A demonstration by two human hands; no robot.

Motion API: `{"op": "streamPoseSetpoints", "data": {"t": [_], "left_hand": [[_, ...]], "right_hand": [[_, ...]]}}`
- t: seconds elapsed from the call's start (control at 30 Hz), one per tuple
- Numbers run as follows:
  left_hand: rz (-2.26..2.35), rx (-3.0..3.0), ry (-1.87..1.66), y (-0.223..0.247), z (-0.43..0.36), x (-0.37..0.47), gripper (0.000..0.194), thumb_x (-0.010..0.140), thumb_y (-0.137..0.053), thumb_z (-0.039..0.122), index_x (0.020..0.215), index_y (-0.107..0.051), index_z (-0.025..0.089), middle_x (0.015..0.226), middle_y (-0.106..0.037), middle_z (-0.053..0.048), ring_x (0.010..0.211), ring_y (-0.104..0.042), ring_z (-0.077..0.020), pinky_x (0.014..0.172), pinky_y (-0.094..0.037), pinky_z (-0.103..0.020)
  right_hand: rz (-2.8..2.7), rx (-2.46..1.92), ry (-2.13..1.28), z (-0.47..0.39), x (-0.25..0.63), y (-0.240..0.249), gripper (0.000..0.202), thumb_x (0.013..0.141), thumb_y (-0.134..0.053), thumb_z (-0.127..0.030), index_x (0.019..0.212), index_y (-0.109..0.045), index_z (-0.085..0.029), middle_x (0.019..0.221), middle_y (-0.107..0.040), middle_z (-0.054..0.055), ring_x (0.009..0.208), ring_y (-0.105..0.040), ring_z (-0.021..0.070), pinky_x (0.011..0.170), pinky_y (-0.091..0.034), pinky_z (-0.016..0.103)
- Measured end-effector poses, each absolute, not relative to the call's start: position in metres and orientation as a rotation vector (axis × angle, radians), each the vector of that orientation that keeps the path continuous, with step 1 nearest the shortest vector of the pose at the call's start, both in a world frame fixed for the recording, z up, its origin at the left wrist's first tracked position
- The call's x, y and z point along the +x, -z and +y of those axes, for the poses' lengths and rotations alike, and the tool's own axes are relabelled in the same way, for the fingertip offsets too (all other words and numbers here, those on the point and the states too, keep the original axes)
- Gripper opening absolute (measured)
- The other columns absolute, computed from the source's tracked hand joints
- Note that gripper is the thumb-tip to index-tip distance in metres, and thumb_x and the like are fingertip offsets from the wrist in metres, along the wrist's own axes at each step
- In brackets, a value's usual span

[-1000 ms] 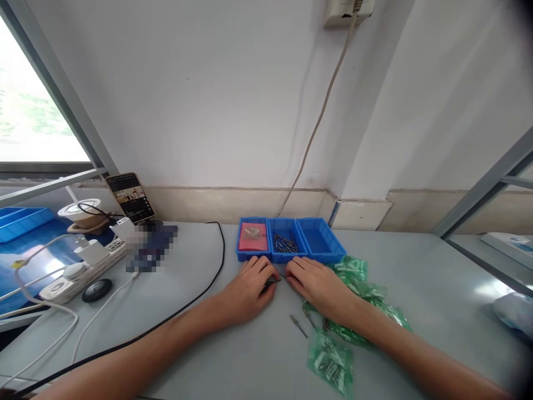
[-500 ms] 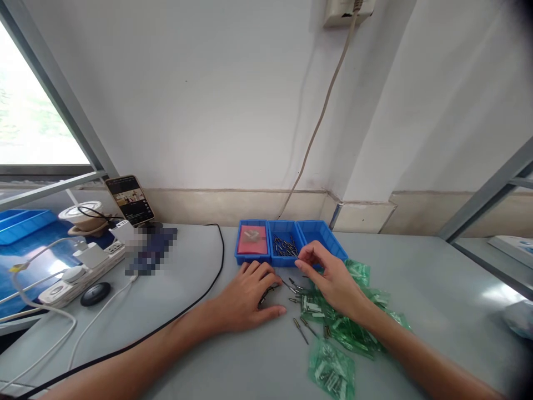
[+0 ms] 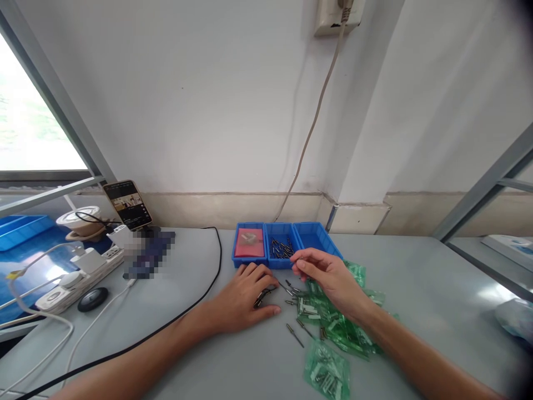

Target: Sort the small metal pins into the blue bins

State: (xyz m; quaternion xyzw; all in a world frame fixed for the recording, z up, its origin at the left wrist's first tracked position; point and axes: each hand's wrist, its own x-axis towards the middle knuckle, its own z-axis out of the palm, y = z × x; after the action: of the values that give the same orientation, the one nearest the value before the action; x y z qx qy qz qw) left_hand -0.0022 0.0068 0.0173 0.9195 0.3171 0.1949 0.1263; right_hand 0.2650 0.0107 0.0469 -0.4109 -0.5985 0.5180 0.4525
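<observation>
Rests the left hand (image 3: 245, 300) on a grey tabletop (image 3: 233, 366) and holds the right hand (image 3: 327, 275) up by three open blue plastic trays (image 3: 315, 239).
Cups the left fingers loosely over a small bunch of slim dark metal pins (image 3: 260, 298), thumb stretched apart; cannot tell whether gripping any. Holds the right thumb and forefinger drawn together near the front corner of the middle tray (image 3: 280, 265); cannot tell whether pinching a pin. Has more dark metal pins (image 3: 281, 248) heaped in the middle tray, and a flat red rectangle (image 3: 250, 250) with small pale pieces (image 3: 249, 238) on top in the left tray (image 3: 250, 261). Has crumpled translucent green plastic bags (image 3: 345, 333) of small parts beneath the right wrist, with loose metal pins (image 3: 295, 335) lying beside them.
</observation>
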Motion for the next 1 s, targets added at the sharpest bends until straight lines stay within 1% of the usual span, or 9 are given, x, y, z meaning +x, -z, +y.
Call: {"op": "streamPoseSetpoints", "data": {"t": [0.13,0.23,0.33,0.43,0.53,0.7,0.77,0.9,1.0], "left_hand": [[0.932,2.673,-0.577,-0.017,0.006,-0.004,0.036,0.105,-0.065,0.05,0.131,-0.062,0.026,0.127,-0.062,-0.007,0.11,-0.054,-0.026,0.099,-0.044,-0.041],[0.94,2.676,-0.582,-0.017,0.006,-0.004,0.033,0.106,-0.065,0.048,0.13,-0.063,0.025,0.126,-0.062,-0.007,0.11,-0.054,-0.026,0.099,-0.044,-0.041],[0.927,2.677,-0.585,-0.016,0.005,-0.004,0.033,0.106,-0.064,0.047,0.131,-0.062,0.026,0.127,-0.062,-0.007,0.112,-0.055,-0.026,0.101,-0.044,-0.041],[0.923,2.676,-0.582,-0.016,0.006,-0.004,0.032,0.107,-0.064,0.046,0.131,-0.062,0.026,0.128,-0.062,-0.007,0.112,-0.055,-0.026,0.101,-0.044,-0.042],[0.926,2.672,-0.578,-0.017,0.007,-0.004,0.031,0.107,-0.063,0.046,0.13,-0.063,0.025,0.128,-0.062,-0.008,0.111,-0.055,-0.0262,0.1,-0.044,-0.042],[0.947,2.665,-0.56,-0.017,0.008,-0.004,0.03,0.107,-0.063,0.044,0.131,-0.062,0.026,0.129,-0.061,-0.008,0.112,-0.055,-0.0273,0.101,-0.044,-0.042],[0.959,2.664,-0.559,-0.018,0.007,-0.004,0.029,0.107,-0.063,0.043,0.13,-0.062,0.025,0.13,-0.061,-0.008,0.112,-0.055,-0.0273,0.102,-0.044,-0.043],[0.976,2.663,-0.561,-0.018,0.005,-0.006,0.028,0.108,-0.062,0.042,0.13,-0.062,0.025,0.129,-0.061,-0.008,0.111,-0.055,-0.0266,0.101,-0.044,-0.042],[0.981,2.666,-0.569,-0.018,0.004,-0.008,0.027,0.108,-0.062,0.042,0.13,-0.063,0.025,0.128,-0.061,-0.008,0.109,-0.055,-0.026,0.099,-0.045,-0.042]], "right_hand": [[-1.54,-0.994,-1.331,0.008,0.263,-0.049,0.031,0.1,-0.072,-0.053,0.104,-0.077,-0.023,0.082,-0.068,0.0,0.069,-0.057,0.0142,0.067,-0.048,0.029],[-1.515,-0.963,-1.427,0.006,0.26,-0.051,0.037,0.099,-0.071,-0.059,0.104,-0.072,-0.022,0.086,-0.07,0.003,0.071,-0.061,0.0163,0.061,-0.049,0.028],[-1.46,-1.0,-1.468,0.004,0.257,-0.052,0.042,0.098,-0.071,-0.061,0.11,-0.071,-0.021,0.079,-0.063,-0.001,0.064,-0.056,0.0135,0.057,-0.048,0.026],[-1.466,-1.062,-1.423,0.006,0.257,-0.05,0.044,0.098,-0.07,-0.064,0.097,-0.067,-0.02,0.075,-0.057,-0.004,0.057,-0.05,0.0103,0.052,-0.042,0.023],[-1.544,-1.089,-1.421,0.008,0.258,-0.044,0.047,0.098,-0.068,-0.065,0.085,-0.057,-0.022,0.07,-0.055,-0.005,0.054,-0.047,0.0099,0.047,-0.037,0.022],[-1.577,-1.098,-1.313,0.01,0.259,-0.032,0.046,0.102,-0.062,-0.064,0.085,-0.059,-0.022,0.064,-0.048,-0.007,0.051,-0.04,0.009,0.047,-0.03,0.023],[-1.58,-1.095,-1.269,0.01,0.259,-0.032,0.044,0.104,-0.06,-0.063,0.089,-0.062,-0.021,0.068,-0.051,-0.006,0.052,-0.043,0.0094,0.048,-0.032,0.024],[-1.58,-1.089,-1.202,0.01,0.257,-0.037,0.039,0.103,-0.063,-0.062,0.104,-0.065,-0.022,0.086,-0.06,-0.001,0.061,-0.053,0.0123,0.055,-0.044,0.027],[-1.57,-1.115,-1.15,0.009,0.254,-0.039,0.036,0.1,-0.068,-0.059,0.103,-0.063,-0.024,0.084,-0.06,-0.001,0.067,-0.057,0.016,0.059,-0.05,0.029]]}}
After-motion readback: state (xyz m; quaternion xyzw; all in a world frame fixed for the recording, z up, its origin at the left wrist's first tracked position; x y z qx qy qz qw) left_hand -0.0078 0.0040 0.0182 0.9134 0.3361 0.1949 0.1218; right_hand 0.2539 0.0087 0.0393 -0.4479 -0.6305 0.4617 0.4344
